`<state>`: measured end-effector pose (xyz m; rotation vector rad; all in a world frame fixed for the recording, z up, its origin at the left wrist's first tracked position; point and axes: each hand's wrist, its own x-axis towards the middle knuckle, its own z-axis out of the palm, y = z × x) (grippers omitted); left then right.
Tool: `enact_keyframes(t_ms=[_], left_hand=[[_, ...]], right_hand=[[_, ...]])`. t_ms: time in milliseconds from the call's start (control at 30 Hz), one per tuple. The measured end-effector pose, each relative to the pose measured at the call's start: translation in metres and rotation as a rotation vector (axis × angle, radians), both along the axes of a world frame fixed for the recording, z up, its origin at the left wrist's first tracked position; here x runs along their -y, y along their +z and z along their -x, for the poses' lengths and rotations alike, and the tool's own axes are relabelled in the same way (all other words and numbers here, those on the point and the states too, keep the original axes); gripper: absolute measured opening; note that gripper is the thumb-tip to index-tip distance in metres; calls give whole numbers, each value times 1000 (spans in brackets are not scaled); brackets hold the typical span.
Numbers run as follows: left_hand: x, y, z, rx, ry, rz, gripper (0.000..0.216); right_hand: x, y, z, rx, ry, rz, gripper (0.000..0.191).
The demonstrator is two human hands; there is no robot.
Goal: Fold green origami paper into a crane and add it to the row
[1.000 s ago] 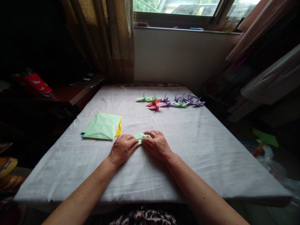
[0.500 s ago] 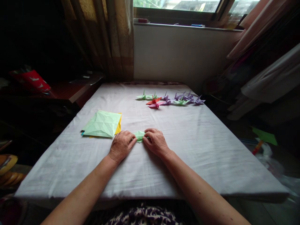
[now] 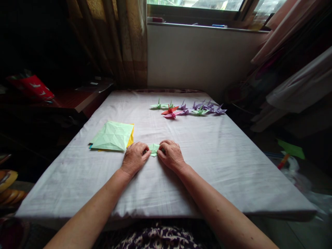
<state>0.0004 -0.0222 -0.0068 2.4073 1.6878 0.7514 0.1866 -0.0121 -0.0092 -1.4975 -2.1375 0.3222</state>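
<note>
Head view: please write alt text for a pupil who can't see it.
A person's left hand and right hand hold a small folded green paper on a pale cloth. To the left lies a paper stack, green on top; farther back sit paper cranes in green, red, pink and purple.

No readable text, label, brand, number or sign anywhere in the head view.

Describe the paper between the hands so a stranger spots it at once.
On the cloth-covered table, find the left hand and right hand, close together. Between them shows a folded green paper, far smaller than the creased green sheet to its left.
</note>
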Motion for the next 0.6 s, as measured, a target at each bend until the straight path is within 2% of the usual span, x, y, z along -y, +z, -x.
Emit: enact_keyframes(t_ms=[400, 600], left_hand=[[-4, 0, 1, 38, 10, 65, 10], [-5, -1, 1, 42, 11, 87, 15]], right_hand=[[-1, 3, 3, 12, -21, 20, 7], [-1, 1, 14, 82, -106, 10, 21]])
